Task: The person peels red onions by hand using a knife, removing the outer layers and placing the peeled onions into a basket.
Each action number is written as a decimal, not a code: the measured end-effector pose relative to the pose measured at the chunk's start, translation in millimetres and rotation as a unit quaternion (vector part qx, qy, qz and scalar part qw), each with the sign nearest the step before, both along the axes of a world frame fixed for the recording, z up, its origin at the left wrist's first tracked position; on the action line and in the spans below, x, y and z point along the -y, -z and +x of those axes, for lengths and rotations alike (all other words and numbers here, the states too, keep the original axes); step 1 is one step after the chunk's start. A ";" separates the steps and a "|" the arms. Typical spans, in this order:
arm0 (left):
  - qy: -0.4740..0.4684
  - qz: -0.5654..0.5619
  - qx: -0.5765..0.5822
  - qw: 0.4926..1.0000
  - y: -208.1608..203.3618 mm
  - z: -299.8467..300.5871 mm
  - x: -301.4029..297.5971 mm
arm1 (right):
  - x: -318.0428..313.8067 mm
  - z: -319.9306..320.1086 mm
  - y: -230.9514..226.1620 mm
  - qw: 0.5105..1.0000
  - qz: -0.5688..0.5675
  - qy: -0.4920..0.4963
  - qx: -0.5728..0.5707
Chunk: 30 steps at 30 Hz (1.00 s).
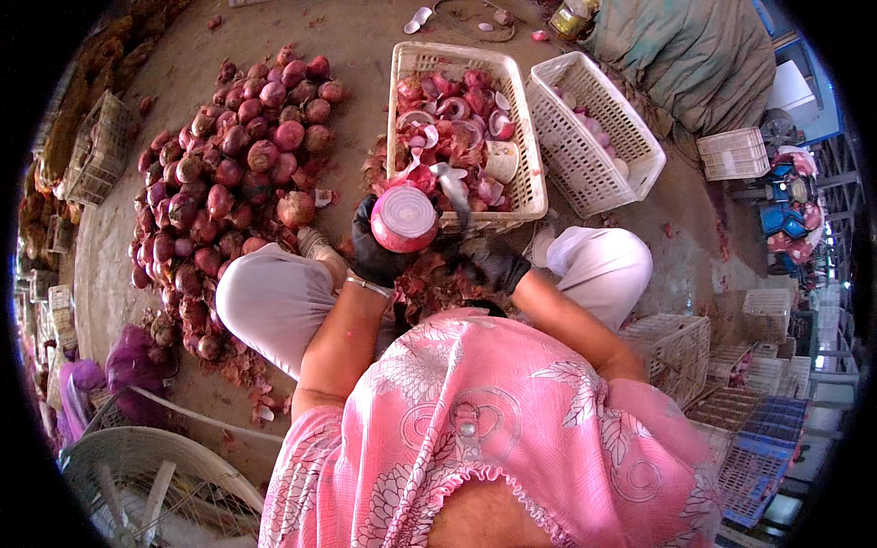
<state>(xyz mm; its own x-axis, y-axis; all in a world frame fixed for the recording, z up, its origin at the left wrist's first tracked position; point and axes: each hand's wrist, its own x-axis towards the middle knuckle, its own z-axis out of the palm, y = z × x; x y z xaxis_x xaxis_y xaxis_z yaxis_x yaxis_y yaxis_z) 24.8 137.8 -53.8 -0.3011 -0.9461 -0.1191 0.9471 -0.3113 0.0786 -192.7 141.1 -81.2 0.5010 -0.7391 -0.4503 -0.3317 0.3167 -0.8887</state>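
My left hand (373, 252), in a black glove, grips a red onion (404, 219) whose sliced face, with pale rings, points up. Close beside it, my right hand (493, 259), also black-gloved, is closed round the dark handle of a knife (454, 189); its blade is smeared by motion and rises past the onion. Just beyond both hands stands a cream plastic crate (504, 218) with onion skins and cut ends (457, 110) inside, along with a pale cup (501, 162). Loose dry skins (429, 283) lie beneath my hands.
A large heap of red onions (233, 173) covers the floor at left. Right of the skins' crate, a second white crate (585, 169) holds peeled onions (598, 131). A round wire-guarded fan (160, 484) stands lower left. Green cloth (685, 55) and stacked crates (671, 352) lie rightward.
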 end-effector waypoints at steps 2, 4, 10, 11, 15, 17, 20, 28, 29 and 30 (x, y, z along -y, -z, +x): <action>-0.007 -0.036 0.067 0.997 26.0 0.0 0.0 | -9.3 21.4 -15.5 0.979 0.136 0.082 0.131; -0.012 -0.038 0.098 0.994 44.8 5.1 -6.4 | -3.7 26.5 -38.2 0.985 0.121 0.100 0.077; 0.026 0.051 0.191 0.980 62.4 7.7 -14.6 | 23.1 33.0 -32.9 0.933 -0.336 -0.042 -0.123; 0.059 0.061 0.152 0.985 48.7 4.4 -14.9 | 18.9 46.0 -44.0 0.916 -0.372 -0.060 -0.139; 0.065 0.072 0.046 0.994 81.4 0.9 -2.6 | 1.0 75.9 -50.6 0.847 -0.501 -0.094 -0.153; 0.071 0.115 0.059 0.989 57.8 -6.2 1.4 | 3.2 66.5 -47.8 0.875 -0.434 -0.115 -0.181; 0.069 0.010 -0.047 0.996 114.2 3.9 4.9 | -6.3 38.4 -37.7 0.860 -0.426 -0.126 -0.250; 0.061 0.121 -0.068 0.988 101.3 4.4 6.1 | -5.2 13.1 -16.6 0.864 -0.352 -0.193 -0.303; 0.056 0.130 -0.047 0.989 95.3 1.3 6.0 | -0.2 15.6 -13.8 0.865 -0.333 -0.204 -0.316; 0.051 0.139 -0.027 0.989 92.2 -0.1 6.2 | 4.6 19.0 -11.1 0.865 -0.312 -0.215 -0.328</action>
<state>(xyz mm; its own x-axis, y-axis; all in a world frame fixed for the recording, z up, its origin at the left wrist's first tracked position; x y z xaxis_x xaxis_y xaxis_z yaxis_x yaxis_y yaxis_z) 24.7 131.6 -146.0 -0.4060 -0.8433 -0.3521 0.9102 -0.4078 -0.0727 -173.6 136.5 -70.1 0.5780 -0.7497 -0.3222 -0.7977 -0.4359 -0.4168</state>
